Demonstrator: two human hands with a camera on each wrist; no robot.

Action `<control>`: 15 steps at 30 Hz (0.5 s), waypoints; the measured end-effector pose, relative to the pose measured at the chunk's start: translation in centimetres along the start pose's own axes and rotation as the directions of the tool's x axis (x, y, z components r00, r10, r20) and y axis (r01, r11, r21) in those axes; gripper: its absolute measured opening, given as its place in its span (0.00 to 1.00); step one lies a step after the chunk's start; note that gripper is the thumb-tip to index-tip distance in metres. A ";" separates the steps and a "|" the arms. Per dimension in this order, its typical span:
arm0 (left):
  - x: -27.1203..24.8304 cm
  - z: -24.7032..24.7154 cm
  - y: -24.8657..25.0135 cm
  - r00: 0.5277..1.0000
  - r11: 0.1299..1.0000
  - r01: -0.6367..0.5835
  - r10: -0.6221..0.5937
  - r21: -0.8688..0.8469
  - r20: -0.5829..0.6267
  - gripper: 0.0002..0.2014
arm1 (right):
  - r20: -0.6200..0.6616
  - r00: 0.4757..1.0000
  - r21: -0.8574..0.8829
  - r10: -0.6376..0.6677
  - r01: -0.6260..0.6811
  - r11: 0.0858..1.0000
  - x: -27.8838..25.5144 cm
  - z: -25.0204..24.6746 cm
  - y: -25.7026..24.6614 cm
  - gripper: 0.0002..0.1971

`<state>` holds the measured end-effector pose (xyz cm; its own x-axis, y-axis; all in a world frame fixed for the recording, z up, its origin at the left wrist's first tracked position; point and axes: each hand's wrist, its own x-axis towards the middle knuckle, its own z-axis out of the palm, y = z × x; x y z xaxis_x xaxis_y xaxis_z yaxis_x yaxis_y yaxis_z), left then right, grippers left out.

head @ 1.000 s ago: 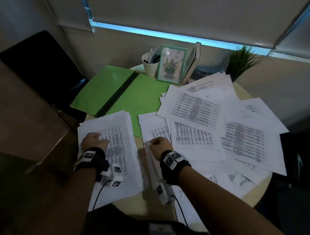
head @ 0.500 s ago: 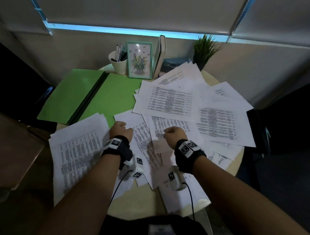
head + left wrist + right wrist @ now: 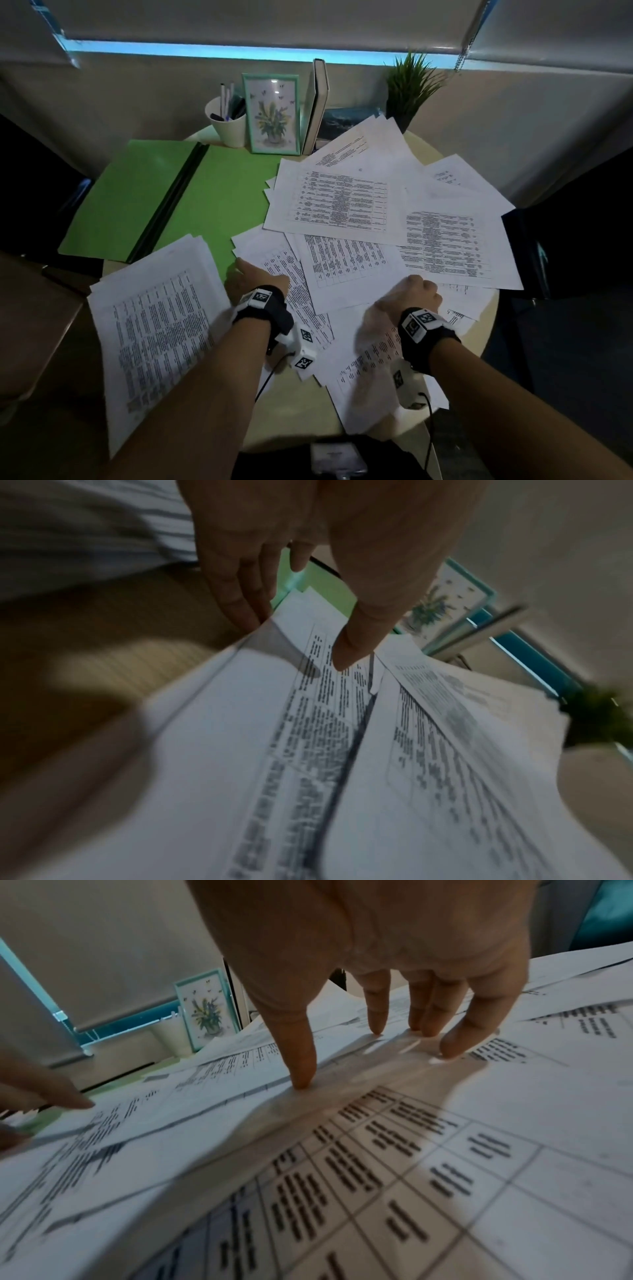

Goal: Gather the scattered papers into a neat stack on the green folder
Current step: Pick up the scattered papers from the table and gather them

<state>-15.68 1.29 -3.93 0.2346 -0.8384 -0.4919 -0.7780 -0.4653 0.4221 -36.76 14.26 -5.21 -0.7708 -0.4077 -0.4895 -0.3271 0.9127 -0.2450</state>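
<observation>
The open green folder (image 3: pixel 212 192) lies at the table's back left. A gathered pile of printed papers (image 3: pixel 157 318) sits in front of it at the left. Loose sheets (image 3: pixel 342 202) overlap across the middle and right. My left hand (image 3: pixel 255 279) is at the left edge of one loose sheet (image 3: pixel 308 723); its thumb lies on top and its fingers (image 3: pixel 246 607) reach under the raised edge, pinching it. My right hand (image 3: pixel 416 294) presses spread fingertips (image 3: pixel 303 1080) down on the overlapping sheets (image 3: pixel 411 1150) near the front right.
A white pen cup (image 3: pixel 227 123), a framed flower picture (image 3: pixel 272 114), an upright book (image 3: pixel 318 102) and a small plant (image 3: pixel 411 85) stand along the back. The round table's bare front edge (image 3: pixel 298 418) is close to my body. Dark furniture flanks both sides.
My left hand left the gathered pile and moved right to the edge of a loose sheet. My right hand shifted right onto the overlapping sheets. The view has turned to the right.
</observation>
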 end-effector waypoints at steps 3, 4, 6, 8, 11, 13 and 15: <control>0.0 0.0 0.3 0.997 0.994 0.067 -0.069 -0.082 -0.026 0.48 | -0.006 1.000 -0.003 -0.009 0.009 1.000 0.0 0.3 0.2 0.35; 0.0 0.0 0.4 0.996 0.988 0.092 -0.093 -0.120 -0.006 0.39 | -0.006 1.000 -0.004 -0.013 0.013 1.000 0.0 0.4 0.2 0.35; -0.6 0.0 0.5 0.994 0.983 0.099 -0.089 -0.156 0.067 0.22 | -0.002 1.000 -0.003 -0.023 0.023 1.000 0.1 0.5 0.3 0.36; -1.1 0.0 0.7 0.989 0.993 0.067 -0.053 -0.101 0.138 0.22 | -0.006 1.000 0.006 -0.024 0.024 1.000 0.2 0.4 0.3 0.37; -1.5 -0.5 1.1 0.989 0.995 0.022 -0.008 -0.097 0.147 0.24 | 0.005 1.000 0.010 -0.023 0.023 1.000 0.4 0.1 0.5 0.41; -1.3 -1.3 1.3 0.990 0.988 0.011 0.011 -0.152 0.139 0.32 | 0.029 0.999 0.006 -0.038 0.038 0.999 0.5 -0.2 0.7 0.44; -1.0 -2.1 1.6 0.991 0.977 -0.005 0.034 -0.214 0.128 0.31 | 0.039 0.998 0.000 -0.038 0.038 0.999 0.5 -0.4 0.8 0.44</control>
<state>-15.93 0.84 -1.17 0.1316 -0.8103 -0.5711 -0.6368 -0.5106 0.5777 -37.65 14.79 -5.35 -0.7357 -0.4431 -0.5123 -0.3561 0.8964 -0.2639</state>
